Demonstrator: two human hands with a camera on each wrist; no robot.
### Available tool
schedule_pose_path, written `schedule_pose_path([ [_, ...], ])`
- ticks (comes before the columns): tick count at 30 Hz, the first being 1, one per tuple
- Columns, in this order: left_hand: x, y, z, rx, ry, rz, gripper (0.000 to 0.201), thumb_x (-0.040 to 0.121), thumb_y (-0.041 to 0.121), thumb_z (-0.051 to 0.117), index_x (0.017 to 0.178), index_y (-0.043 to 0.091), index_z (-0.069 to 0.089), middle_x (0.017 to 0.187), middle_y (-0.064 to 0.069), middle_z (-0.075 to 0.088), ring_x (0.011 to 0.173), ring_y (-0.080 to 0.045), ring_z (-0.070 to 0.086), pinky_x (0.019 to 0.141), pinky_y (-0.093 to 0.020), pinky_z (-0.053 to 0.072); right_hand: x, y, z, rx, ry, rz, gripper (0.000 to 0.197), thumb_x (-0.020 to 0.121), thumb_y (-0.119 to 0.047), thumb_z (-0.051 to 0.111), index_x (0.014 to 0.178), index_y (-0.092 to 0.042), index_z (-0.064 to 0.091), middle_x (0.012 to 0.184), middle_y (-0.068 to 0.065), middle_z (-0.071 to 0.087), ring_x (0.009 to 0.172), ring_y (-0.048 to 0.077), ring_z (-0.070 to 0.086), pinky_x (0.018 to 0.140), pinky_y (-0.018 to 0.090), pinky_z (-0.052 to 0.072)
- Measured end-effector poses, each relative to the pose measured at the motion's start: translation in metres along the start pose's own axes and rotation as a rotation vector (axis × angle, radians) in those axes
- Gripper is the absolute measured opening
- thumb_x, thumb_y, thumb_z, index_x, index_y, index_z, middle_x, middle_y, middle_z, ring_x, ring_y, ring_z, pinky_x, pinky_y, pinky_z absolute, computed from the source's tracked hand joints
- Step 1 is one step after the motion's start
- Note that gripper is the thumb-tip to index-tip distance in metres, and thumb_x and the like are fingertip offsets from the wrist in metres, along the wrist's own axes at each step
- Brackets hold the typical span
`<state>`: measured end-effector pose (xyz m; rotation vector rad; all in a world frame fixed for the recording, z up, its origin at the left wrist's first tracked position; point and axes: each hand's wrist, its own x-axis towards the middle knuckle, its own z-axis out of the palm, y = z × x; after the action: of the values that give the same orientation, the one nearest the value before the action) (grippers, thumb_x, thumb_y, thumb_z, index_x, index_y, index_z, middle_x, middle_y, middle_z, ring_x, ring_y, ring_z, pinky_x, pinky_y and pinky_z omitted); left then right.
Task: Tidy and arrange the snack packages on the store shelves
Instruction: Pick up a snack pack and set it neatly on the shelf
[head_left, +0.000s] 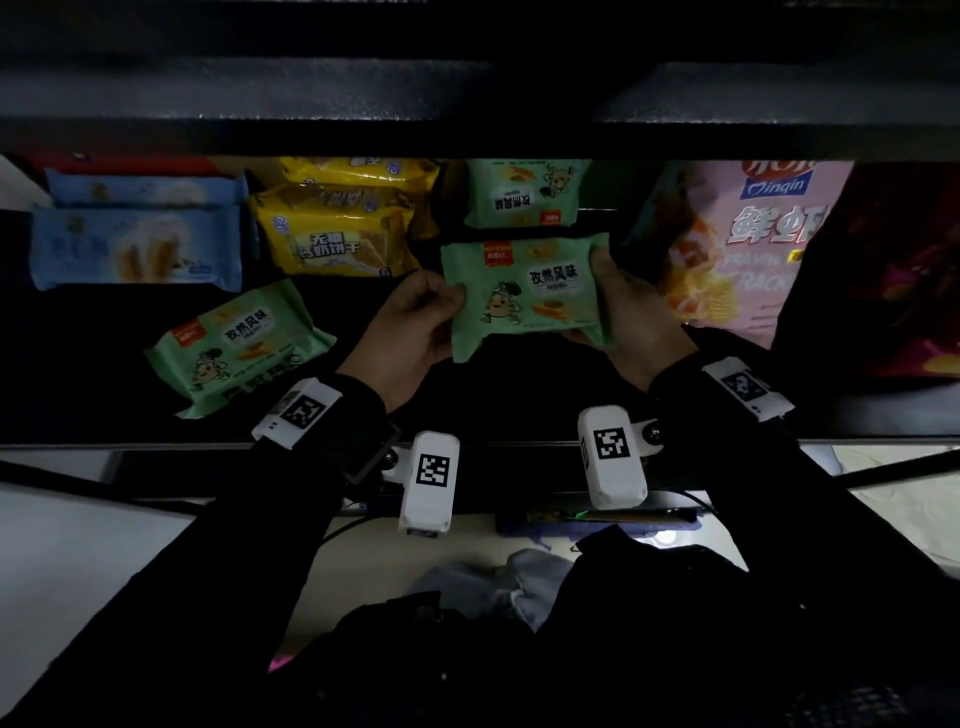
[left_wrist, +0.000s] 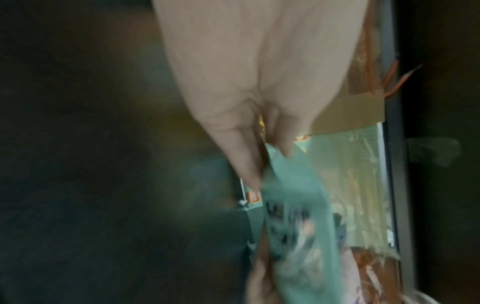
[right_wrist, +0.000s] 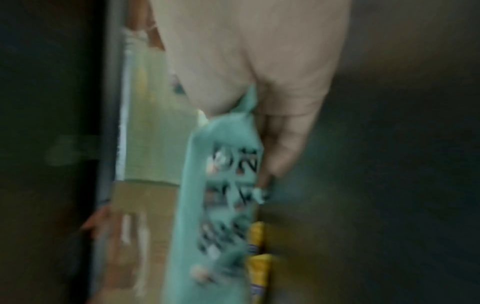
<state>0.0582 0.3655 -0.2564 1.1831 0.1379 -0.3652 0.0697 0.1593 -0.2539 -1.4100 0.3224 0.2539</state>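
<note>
A green snack package (head_left: 524, 293) is held above the dark shelf (head_left: 104, 395) between both hands. My left hand (head_left: 415, 327) pinches its left edge and my right hand (head_left: 623, 312) grips its right edge. In the blurred left wrist view the left hand (left_wrist: 262, 144) pinches the green package (left_wrist: 293, 205). The right wrist view shows my right hand (right_wrist: 262, 127) clamped on the same green package (right_wrist: 221, 185), seen edge-on. Another green package (head_left: 524, 195) sits behind it, and a third green package (head_left: 239, 345) lies tilted at front left.
Two yellow biscuit packs (head_left: 337, 228) and two blue packs (head_left: 137, 234) lie at the back left. A large pink prawn cracker bag (head_left: 748, 249) stands at the right beside a dark red bag (head_left: 883, 270). An upper shelf edge (head_left: 467, 130) overhangs.
</note>
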Motion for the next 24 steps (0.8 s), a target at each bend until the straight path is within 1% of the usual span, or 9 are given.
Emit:
schedule_pose_path([
  [4,0.001,-0.006,0.004,0.033,0.152,-0.052,0.025,0.102,0.009,0.041,0.077,0.014,0.039,0.090,-0.006,0.064,0.075,-0.018,0.066,0.056,-0.029,0.058,0.001,-0.010,-0.001,-0.046,-0.113,0.081,0.028,0.098,-0.047,0.041,0.105,-0.030,0.062,0.095,-0.011,0.072,0.089,0.007,0.068,0.058,0.024,0.055],
  [9,0.001,-0.003,0.009,0.001,0.178,-0.026,0.016,0.103,0.018,0.040,0.089,0.015,0.046,0.099,-0.002,0.065,0.080,-0.010,0.068,0.058,-0.025,0.057,0.002,-0.010,0.001,0.009,-0.066,0.010,0.030,0.102,-0.034,0.037,0.096,-0.020,0.063,0.077,-0.009,0.074,0.074,0.009,0.070,0.057,0.019,0.054],
  [11,-0.001,0.001,0.007,-0.029,0.112,0.008,0.014,0.102,0.027,0.043,0.103,0.019,0.055,0.105,0.004,0.069,0.090,-0.007,0.069,0.065,-0.024,0.057,0.000,-0.009,0.002,0.131,-0.111,0.018,0.033,0.104,-0.031,0.032,0.104,-0.017,0.062,0.086,-0.004,0.076,0.081,0.012,0.072,0.063,0.022,0.057],
  [13,-0.005,0.005,0.006,-0.003,0.025,0.014,0.017,0.098,0.031,0.048,0.111,0.026,0.058,0.105,0.011,0.072,0.097,-0.003,0.069,0.071,-0.023,0.057,-0.001,-0.007,0.004,0.243,-0.130,0.025,0.037,0.104,-0.030,0.028,0.118,-0.014,0.058,0.106,0.005,0.073,0.100,0.020,0.069,0.081,0.034,0.057],
  [15,-0.008,0.005,0.005,0.053,-0.076,0.038,0.026,0.091,0.019,0.058,0.116,0.028,0.058,0.106,0.014,0.072,0.100,-0.003,0.067,0.074,-0.022,0.056,0.000,-0.003,0.005,0.376,-0.120,0.048,0.043,0.104,-0.031,0.028,0.133,-0.009,0.051,0.126,0.015,0.062,0.116,0.032,0.060,0.094,0.047,0.050],
  [17,-0.012,0.003,0.004,0.053,-0.167,0.073,0.041,0.083,0.010,0.061,0.120,0.026,0.057,0.111,0.011,0.071,0.105,-0.007,0.066,0.077,-0.021,0.055,0.001,0.000,0.007,0.478,-0.090,0.090,0.046,0.103,-0.035,0.032,0.136,-0.008,0.048,0.130,0.019,0.058,0.118,0.037,0.057,0.094,0.053,0.048],
  [20,-0.017,-0.001,0.001,0.109,-0.192,0.093,0.041,0.086,0.005,0.058,0.122,0.024,0.058,0.117,0.011,0.069,0.114,-0.008,0.062,0.083,-0.023,0.055,0.003,-0.001,0.010,0.513,-0.006,0.091,0.042,0.100,-0.033,0.040,0.128,-0.007,0.057,0.116,0.016,0.066,0.106,0.034,0.064,0.091,0.048,0.051],
  [22,-0.018,-0.001,-0.001,0.178,-0.152,0.090,0.038,0.094,0.002,0.052,0.123,0.025,0.058,0.119,0.013,0.068,0.116,-0.006,0.061,0.081,-0.022,0.055,0.003,-0.004,0.012,0.481,0.050,0.022,0.037,0.100,-0.026,0.042,0.124,-0.003,0.058,0.093,0.009,0.072,0.086,0.026,0.068,0.076,0.035,0.057],
  [24,-0.015,0.003,-0.003,0.133,-0.048,0.067,0.033,0.100,0.011,0.045,0.129,0.024,0.054,0.121,0.008,0.066,0.115,-0.011,0.062,0.088,-0.031,0.054,0.002,-0.008,0.011,0.317,0.086,-0.096,0.032,0.101,-0.026,0.044,0.117,-0.005,0.062,0.085,0.005,0.073,0.080,0.023,0.069,0.068,0.031,0.057],
])
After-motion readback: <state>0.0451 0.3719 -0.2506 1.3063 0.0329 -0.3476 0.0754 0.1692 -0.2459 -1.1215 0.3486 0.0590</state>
